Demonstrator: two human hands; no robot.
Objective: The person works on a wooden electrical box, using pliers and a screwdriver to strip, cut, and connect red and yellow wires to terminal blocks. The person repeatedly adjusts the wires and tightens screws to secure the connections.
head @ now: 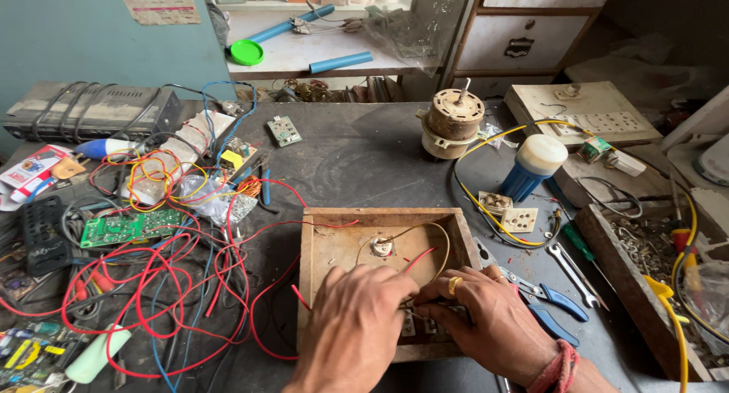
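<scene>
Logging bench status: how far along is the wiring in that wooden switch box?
Done: round fitting is mounted in the wooden box, with yellow wire run to it. In hand: left hand and right hand both work at the switches. Left: red wire ends hang loose; blue-handled pliers lie beside.

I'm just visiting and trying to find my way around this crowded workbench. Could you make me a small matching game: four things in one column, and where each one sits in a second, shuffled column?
Things:
1. motor
2. green circuit board
3. blue-handled pliers
4. green round lid

Places:
A. on the pale shelf at the back
B. among the red wires at the left
C. behind the wooden box, near the middle of the bench
D. just right of the right hand

Pairs: 1-C, 2-B, 3-D, 4-A
</scene>
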